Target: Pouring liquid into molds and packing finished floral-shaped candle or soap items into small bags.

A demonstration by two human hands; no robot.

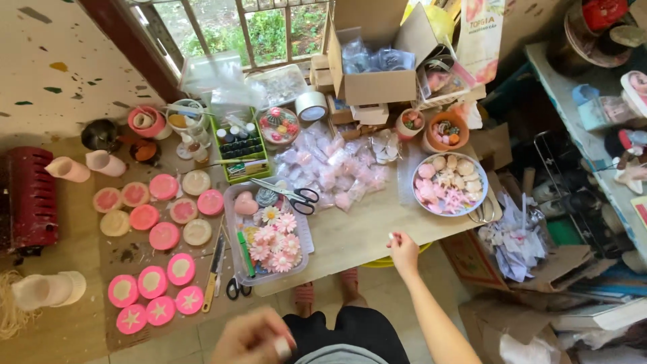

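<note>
Right hand (403, 251), at 5 o'clock of the table (357, 232), pinches a small white bit; left hand (253, 339) at 6 pinches another; moulds (158, 232) at 9 look filled, flowers (273, 243) fill the tray (232, 259).

Right hand (403, 249) raised ahead of the body at the end of a bare forearm running up from the lower right corner; wrist nearly straight, fingers curled inward, thumb and forefinger pinched together at the upper left of the hand on something small and pale, too small to tell; left hand (253, 338) low and close to the body, blurred, back of the hand upward, fingers bent loosely with a pale tip showing at its right edge; well apart from the right hand, lower and to its left.
</note>
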